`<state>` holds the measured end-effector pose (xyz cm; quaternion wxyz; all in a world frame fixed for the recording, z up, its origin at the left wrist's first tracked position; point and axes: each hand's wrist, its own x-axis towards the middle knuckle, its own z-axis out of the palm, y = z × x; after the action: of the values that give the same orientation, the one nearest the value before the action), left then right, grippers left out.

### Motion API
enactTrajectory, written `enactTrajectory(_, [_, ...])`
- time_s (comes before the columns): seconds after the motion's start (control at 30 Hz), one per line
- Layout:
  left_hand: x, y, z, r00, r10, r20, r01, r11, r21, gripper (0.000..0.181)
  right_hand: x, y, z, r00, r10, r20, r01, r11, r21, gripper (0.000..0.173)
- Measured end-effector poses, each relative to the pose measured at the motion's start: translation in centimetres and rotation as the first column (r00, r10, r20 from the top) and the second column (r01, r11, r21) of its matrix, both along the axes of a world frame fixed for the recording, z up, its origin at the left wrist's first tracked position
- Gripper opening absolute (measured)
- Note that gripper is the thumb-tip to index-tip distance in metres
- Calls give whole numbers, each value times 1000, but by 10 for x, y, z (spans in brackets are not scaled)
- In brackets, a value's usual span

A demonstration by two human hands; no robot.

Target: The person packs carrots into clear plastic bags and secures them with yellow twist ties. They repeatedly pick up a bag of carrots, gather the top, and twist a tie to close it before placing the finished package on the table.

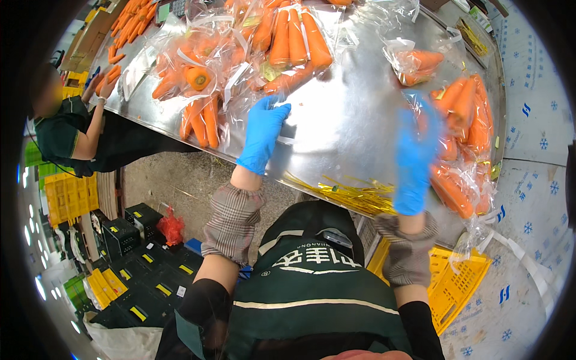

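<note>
My left hand (264,128), in a blue glove, rests at the near edge of the metal table with its fingertips at the clear plastic of a carrot bag (288,81). Whether it grips the plastic is not plain. Blurred, my right hand (417,148) is over the table's right part, beside bagged carrots (468,112); its fingers are unclear. Another small bag of carrots (418,65) lies beyond it. More bagged carrots (198,78) are heaped at the left. Gold twist ties (360,193) lie along the near edge, between my hands.
The metal table (333,135) has a raised rim. A co-worker (76,126) holds carrots at the far left, near loose carrots (135,20). A yellow crate (459,283) stands below the table at the right. Black crates (153,270) are on the floor at the left.
</note>
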<state>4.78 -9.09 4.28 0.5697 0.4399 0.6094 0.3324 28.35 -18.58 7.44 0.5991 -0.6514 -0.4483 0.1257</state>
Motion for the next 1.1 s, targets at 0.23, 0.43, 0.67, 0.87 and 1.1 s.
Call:
enactTrajectory(0.23, [-4,-72,33,624,-207,-754,613,728,307,28,-124,12,-13,653,354,-670,-677,670,-305,51])
enactTrajectory(0.43, [-73,-126,50,936,-335,105,349,923,-164,35,-130,-62,-34,191,-22,-981,-477,872,-112,29])
enactTrajectory(0.67, [-40,-148,10,727,-443,525,633,728,-264,46,-138,-126,-26,-247,-149,-958,-352,934,-54,35])
enactTrajectory(0.87, [-22,-151,-17,417,-117,901,816,486,-314,60,-175,-188,-20,409,-12,-912,-379,907,-182,30])
enactTrajectory(1.1, [-25,-160,-38,548,-389,741,773,574,-270,41,5,-179,-50,983,-130,-128,56,884,-465,12])
